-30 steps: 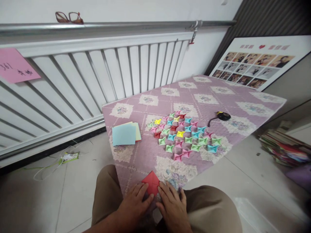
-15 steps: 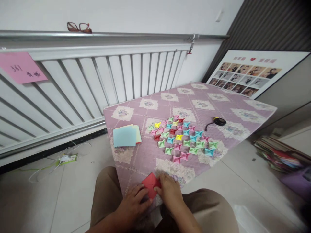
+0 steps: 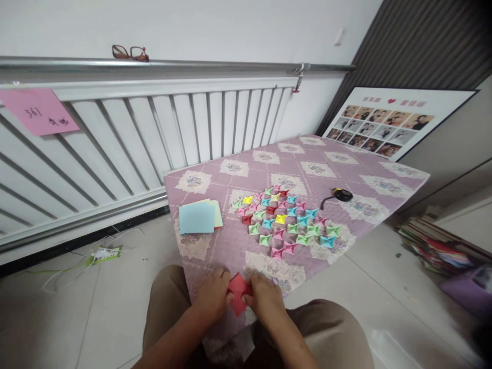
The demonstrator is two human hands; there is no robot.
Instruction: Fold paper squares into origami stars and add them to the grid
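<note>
A folded red paper (image 3: 239, 293) lies at the near edge of the table, one corner pointing away from me. My left hand (image 3: 214, 293) is closed on its left side, thumb on the paper. On the right side, my right hand (image 3: 265, 297) grips it the same way, thumb near the middle. Beyond them stand rows of small folded paper pieces (image 3: 280, 219) in pink, green, blue, yellow and red. To the left rests a stack of paper sheets (image 3: 197, 218), light blue on top.
The table (image 3: 215, 251) has a purple patterned cloth. A black tape measure (image 3: 342, 194) lies at right. Behind are a white radiator (image 3: 200, 125) and a photo board (image 3: 384, 123). A power strip (image 3: 105, 254) is on the floor at left.
My left hand has moved up along the red paper's left side, its fingers now curled and its thumb at the paper. The view has shifted slightly.
</note>
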